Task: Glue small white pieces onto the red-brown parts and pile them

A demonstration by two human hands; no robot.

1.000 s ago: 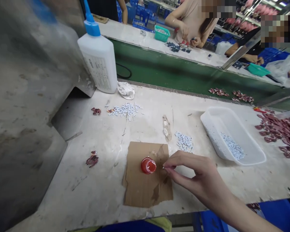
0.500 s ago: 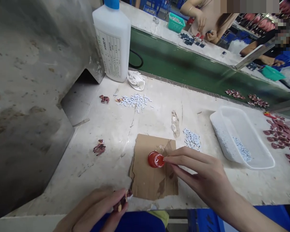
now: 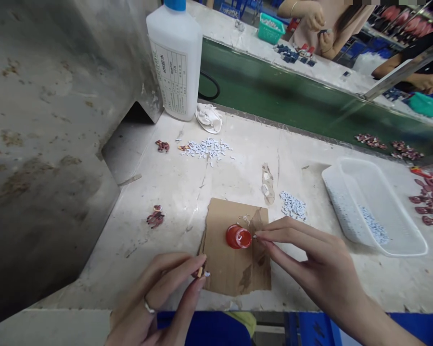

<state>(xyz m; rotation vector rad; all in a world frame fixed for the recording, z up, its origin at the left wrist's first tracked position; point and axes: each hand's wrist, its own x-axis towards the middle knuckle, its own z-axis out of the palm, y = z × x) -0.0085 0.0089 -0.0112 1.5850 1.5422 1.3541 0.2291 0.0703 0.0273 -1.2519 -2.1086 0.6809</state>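
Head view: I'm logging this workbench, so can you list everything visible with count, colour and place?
red cap: one, red, on the cardboard.
cardboard: one, brown, bench front.
small pieces: two loose piles, white, mid bench.
tray: one, white, right.
bottle: one, white with blue cap, rear.
dark red parts: many, far right.
conveyor belt: one, green, behind the bench.
left hand: pinching a small part at the cardboard's edge.
right hand: fingertips beside the red cap.
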